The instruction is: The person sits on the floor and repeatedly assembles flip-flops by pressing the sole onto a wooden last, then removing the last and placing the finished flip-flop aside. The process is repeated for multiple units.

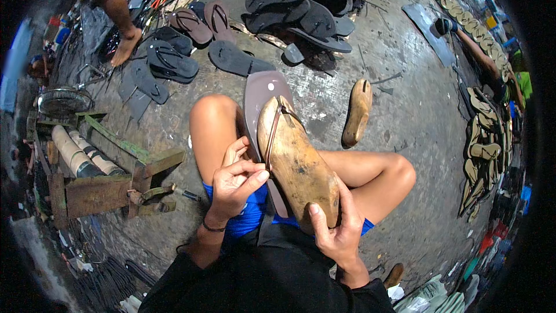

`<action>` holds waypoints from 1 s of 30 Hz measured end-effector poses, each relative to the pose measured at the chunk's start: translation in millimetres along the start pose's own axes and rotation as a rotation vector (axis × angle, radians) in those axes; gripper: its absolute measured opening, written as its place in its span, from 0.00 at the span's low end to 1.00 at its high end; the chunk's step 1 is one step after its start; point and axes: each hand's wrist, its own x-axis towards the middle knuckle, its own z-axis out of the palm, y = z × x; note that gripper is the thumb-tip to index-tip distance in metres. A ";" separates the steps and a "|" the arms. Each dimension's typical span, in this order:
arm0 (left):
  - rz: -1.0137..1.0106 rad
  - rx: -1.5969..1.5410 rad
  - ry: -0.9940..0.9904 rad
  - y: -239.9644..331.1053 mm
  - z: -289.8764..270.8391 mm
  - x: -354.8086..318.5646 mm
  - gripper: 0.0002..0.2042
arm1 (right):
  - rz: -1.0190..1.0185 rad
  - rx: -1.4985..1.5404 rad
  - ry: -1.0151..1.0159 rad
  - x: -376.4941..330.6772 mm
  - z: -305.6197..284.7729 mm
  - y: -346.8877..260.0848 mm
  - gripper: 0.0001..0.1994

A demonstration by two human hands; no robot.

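Over my lap lies a mauve-brown flip-flop sole (255, 90) with a white dot near its tip. A worn wooden shoe last (298, 165) rests at a slant on top of it. The thin brown strap (275, 130) runs over the last's toe end, through its notch. My left hand (236, 185) pinches the strap's lower left end beside the sole's edge. Wrapped round the last's heel end, my right hand (339, 220) has its thumb on top. Where the strap's end meets the sole is hidden by my left fingers.
A second wooden last (358, 113) lies on the floor to the right. Black flip-flops (284, 0) are piled ahead, with a black sole (234, 58) nearer. A low wooden frame (98, 194) stands left. Beige flip-flops (483, 150) line the right, near another person's arm (480, 52).
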 end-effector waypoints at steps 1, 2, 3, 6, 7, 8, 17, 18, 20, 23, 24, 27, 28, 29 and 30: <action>-0.009 -0.098 0.027 -1.5 -0.6 0.8 0.47 | -0.042 -0.027 0.012 0.7 1.0 -1.5 0.29; -0.019 -0.196 0.056 -2.9 -1.0 1.9 0.45 | -0.084 -0.054 0.024 1.0 1.8 -3.1 0.29; 0.036 -0.464 0.045 -13.4 9.8 18.9 0.45 | -0.125 -0.088 0.015 7.7 -1.7 0.2 0.28; -0.079 -0.978 -0.064 -11.1 27.0 26.2 0.50 | -0.183 -0.090 -0.057 1.9 4.5 -7.7 0.28; -0.155 -1.108 -0.108 -9.0 30.8 25.0 0.52 | -0.193 -0.085 -0.088 0.9 9.9 -9.1 0.28; -0.206 -1.096 0.035 -7.6 31.2 23.0 0.51 | -0.200 -0.104 -0.090 -0.4 17.0 -9.8 0.29; -0.165 -0.867 0.194 -31.2 17.4 19.0 0.49 | -0.301 -0.194 0.024 21.5 72.8 -2.6 0.30; -0.153 -0.871 0.197 -31.3 17.5 19.7 0.50 | -0.317 -0.181 0.049 24.3 74.1 -5.1 0.29; -0.149 -0.891 0.215 -32.0 16.9 21.6 0.50 | -0.341 -0.168 0.061 27.8 77.9 -4.8 0.29; -0.163 -0.919 0.233 -35.6 16.1 24.3 0.50 | -0.355 -0.160 0.081 32.9 82.4 -3.3 0.28; -0.154 -0.912 0.221 -34.1 15.8 26.6 0.49 | -0.361 -0.154 0.092 35.1 82.6 -3.7 0.28; -0.143 -0.874 0.185 -21.7 20.2 27.8 0.47 | -0.368 -0.125 0.124 36.1 82.0 -1.9 0.28; -0.137 -0.860 0.175 -16.9 21.3 28.5 0.46 | -0.379 -0.127 0.117 36.3 78.3 -4.2 0.28; -0.117 -0.819 0.226 -14.9 21.7 31.8 0.43 | -0.391 -0.130 0.110 35.9 71.9 -7.2 0.29; -0.109 -0.787 0.272 -16.8 25.4 34.2 0.40 | -0.392 -0.143 0.104 34.4 66.1 -8.1 0.30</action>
